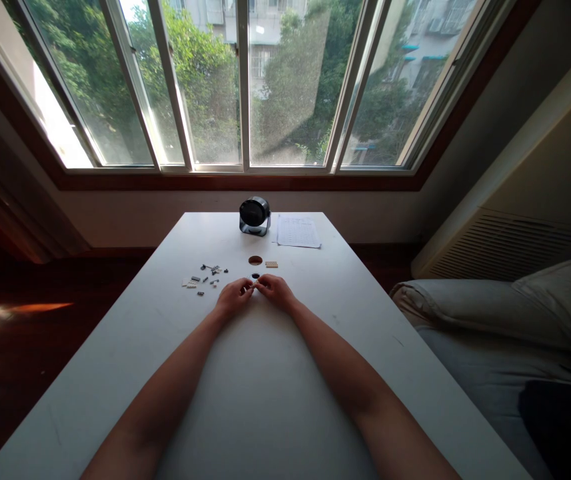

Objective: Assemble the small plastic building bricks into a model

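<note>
My left hand (236,295) and my right hand (274,289) meet over the middle of the white table (265,373). Their fingertips pinch together around a small pale piece (254,286), too tiny and covered to name. Just beyond the fingers shows a small dark round piece (256,276), partly hidden. Left of my left hand lie several small loose grey and white pieces (196,279) resembling toy building bricks. A tan studded strip (272,265) rests beyond my right hand.
A black desk fan (254,213) stands near the table's far edge, beside a written sheet of paper (298,231). A round hole (255,261) opens in the tabletop. On the right is a grey sofa (485,360); windows (292,87) rise beyond the table.
</note>
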`<action>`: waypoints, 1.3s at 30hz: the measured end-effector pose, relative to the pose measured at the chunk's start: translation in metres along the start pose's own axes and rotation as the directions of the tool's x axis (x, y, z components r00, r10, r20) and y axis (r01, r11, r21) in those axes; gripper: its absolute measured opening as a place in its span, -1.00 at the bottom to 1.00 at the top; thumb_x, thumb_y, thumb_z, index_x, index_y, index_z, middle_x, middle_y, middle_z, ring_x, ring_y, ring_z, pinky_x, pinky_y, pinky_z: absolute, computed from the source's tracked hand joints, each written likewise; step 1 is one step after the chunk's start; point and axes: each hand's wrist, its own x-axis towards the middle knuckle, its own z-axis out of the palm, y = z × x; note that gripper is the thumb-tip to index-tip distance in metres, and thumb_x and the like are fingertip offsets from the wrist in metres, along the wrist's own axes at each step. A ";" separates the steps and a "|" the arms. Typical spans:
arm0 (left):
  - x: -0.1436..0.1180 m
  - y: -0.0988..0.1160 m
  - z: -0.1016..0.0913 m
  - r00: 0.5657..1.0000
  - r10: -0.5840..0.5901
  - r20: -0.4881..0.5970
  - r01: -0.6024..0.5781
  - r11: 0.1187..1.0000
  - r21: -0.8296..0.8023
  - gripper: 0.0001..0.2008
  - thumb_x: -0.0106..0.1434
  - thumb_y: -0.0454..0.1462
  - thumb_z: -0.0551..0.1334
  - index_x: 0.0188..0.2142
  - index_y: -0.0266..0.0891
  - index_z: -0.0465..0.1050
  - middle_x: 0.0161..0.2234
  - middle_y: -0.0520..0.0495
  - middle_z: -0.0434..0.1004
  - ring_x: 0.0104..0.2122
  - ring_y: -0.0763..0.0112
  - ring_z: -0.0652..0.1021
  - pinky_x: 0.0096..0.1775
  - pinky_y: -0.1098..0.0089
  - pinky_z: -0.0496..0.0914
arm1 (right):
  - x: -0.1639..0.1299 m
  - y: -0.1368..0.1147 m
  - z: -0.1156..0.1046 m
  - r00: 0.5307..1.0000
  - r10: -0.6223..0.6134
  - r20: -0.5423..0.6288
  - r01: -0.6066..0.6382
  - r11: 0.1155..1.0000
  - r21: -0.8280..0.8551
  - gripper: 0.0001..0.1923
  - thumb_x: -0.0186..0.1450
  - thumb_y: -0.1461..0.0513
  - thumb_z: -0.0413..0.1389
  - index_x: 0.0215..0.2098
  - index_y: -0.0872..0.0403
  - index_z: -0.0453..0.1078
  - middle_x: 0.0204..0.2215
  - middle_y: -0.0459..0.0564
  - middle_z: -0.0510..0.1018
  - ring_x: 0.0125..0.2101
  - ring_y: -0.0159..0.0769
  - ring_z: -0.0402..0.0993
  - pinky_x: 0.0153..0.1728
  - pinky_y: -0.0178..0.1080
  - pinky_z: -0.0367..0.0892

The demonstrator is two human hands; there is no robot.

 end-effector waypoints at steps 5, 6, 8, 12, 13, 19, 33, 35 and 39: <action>0.001 0.000 0.001 0.999 0.000 -0.045 -0.001 1.000 -0.020 -0.77 0.27 -0.14 0.15 -0.18 -0.15 0.51 -0.34 -0.01 0.57 -0.40 0.44 0.49 -0.32 0.44 0.34 | 0.001 0.003 0.001 1.000 -0.015 0.008 0.015 1.000 -0.023 -0.76 0.30 0.07 0.12 -0.32 0.07 0.48 -0.41 -0.06 0.52 -0.43 -0.38 0.34 -0.38 -0.36 0.22; 0.001 0.000 0.002 0.999 -0.001 -0.052 0.000 1.000 -0.025 -0.77 0.27 -0.15 0.15 -0.18 -0.15 0.51 -0.33 -0.01 0.57 -0.41 0.44 0.49 -0.32 0.44 0.34 | 0.001 0.003 0.002 1.000 -0.019 0.011 0.020 0.999 -0.026 -0.76 0.31 0.07 0.12 -0.33 0.07 0.48 -0.41 -0.06 0.51 -0.43 -0.38 0.34 -0.37 -0.35 0.22; 0.001 0.000 0.002 0.998 -0.006 -0.068 0.003 0.999 -0.034 -0.78 0.26 -0.15 0.16 -0.18 -0.15 0.51 -0.32 -0.01 0.58 -0.40 0.44 0.49 -0.32 0.44 0.34 | 0.001 0.004 0.002 1.000 -0.024 0.012 0.024 0.999 -0.027 -0.76 0.30 0.08 0.12 -0.33 0.07 0.48 -0.41 -0.05 0.51 -0.43 -0.38 0.35 -0.37 -0.35 0.23; 0.000 0.000 0.001 0.997 -0.001 -0.078 -0.003 0.998 -0.055 -0.79 0.26 -0.16 0.17 -0.18 -0.14 0.50 -0.30 -0.01 0.59 -0.38 0.43 0.50 -0.31 0.44 0.34 | 0.000 0.005 0.004 1.000 -0.016 0.005 0.016 1.000 0.013 -0.78 0.28 0.11 0.15 -0.17 0.03 0.48 -0.39 -0.07 0.54 -0.43 -0.36 0.39 -0.34 -0.33 0.29; 0.000 0.000 0.001 0.997 0.002 -0.076 -0.007 0.998 -0.055 -0.79 0.26 -0.16 0.17 -0.18 -0.14 0.50 -0.30 -0.01 0.59 -0.37 0.43 0.50 -0.30 0.44 0.34 | 0.000 0.005 0.004 1.000 -0.013 0.001 0.013 0.999 0.035 -0.74 0.27 0.12 0.16 -0.10 0.01 0.46 -0.38 -0.07 0.55 -0.42 -0.36 0.40 -0.32 -0.32 0.31; 0.001 0.001 -0.001 0.998 0.006 -0.062 -0.008 1.000 -0.017 -0.79 0.27 -0.15 0.15 -0.20 -0.15 0.50 -0.33 -0.01 0.57 -0.37 0.42 0.50 -0.29 0.44 0.33 | -0.001 0.006 0.004 0.998 -0.050 -0.030 0.054 0.989 0.137 -0.66 0.26 0.16 0.16 0.01 -0.02 0.39 -0.34 -0.08 0.56 -0.41 -0.37 0.46 -0.28 -0.30 0.37; 0.002 0.003 -0.005 1.000 -0.024 0.020 0.023 0.999 0.024 -0.70 0.32 -0.15 0.02 -0.35 -0.18 0.49 -0.41 0.00 0.55 -0.41 0.40 0.48 -0.35 0.44 0.27 | 0.000 0.003 0.003 1.000 -0.029 -0.013 0.030 0.988 0.149 -0.76 0.25 0.19 0.15 -0.11 0.04 0.45 -0.32 -0.03 0.57 -0.37 -0.35 0.47 -0.25 -0.28 0.39; 0.002 0.001 -0.004 1.000 -0.021 0.019 0.020 1.000 0.021 -0.69 0.33 -0.15 0.01 -0.37 -0.18 0.48 -0.43 0.00 0.54 -0.43 0.40 0.47 -0.35 0.43 0.27 | 0.001 0.004 0.002 0.999 -0.042 -0.012 0.043 0.986 0.162 -0.75 0.25 0.21 0.14 -0.10 0.03 0.45 -0.31 -0.04 0.57 -0.37 -0.36 0.46 -0.25 -0.28 0.39; 0.003 -0.001 -0.003 1.000 -0.023 0.013 0.023 1.000 0.009 -0.66 0.34 -0.14 -0.01 -0.39 -0.18 0.46 -0.43 0.00 0.54 -0.42 0.40 0.48 -0.34 0.43 0.28 | 0.000 0.003 0.002 0.997 -0.068 -0.022 0.071 0.980 0.186 -0.77 0.26 0.23 0.12 -0.11 0.04 0.45 -0.31 -0.05 0.56 -0.37 -0.37 0.46 -0.24 -0.29 0.38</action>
